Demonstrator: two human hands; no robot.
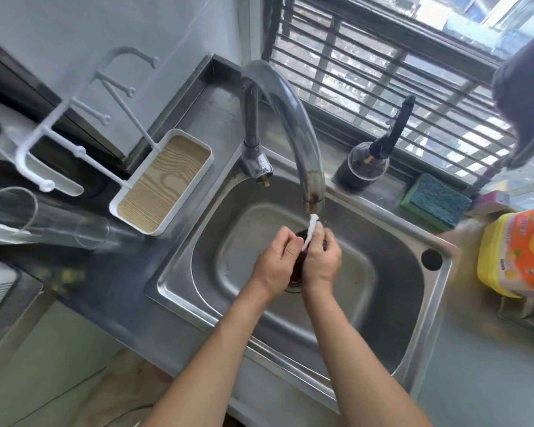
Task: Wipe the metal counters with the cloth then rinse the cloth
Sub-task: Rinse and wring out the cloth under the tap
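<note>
We find only one thing w/ print: the yellow-orange pack (518,257) at the far right edge of the bench, right of the sink. Its label has white characters on an orange patch near the top and more small print lower down, but all too blurred & small for us to read; no brand or nos. legible. Nothing else in view carries any text, label or sign we can read.

A home kitchen: steel sink (438,272) under a tap (293,118) (running), sponge (435,201) beside a barred window (383,72).
</note>
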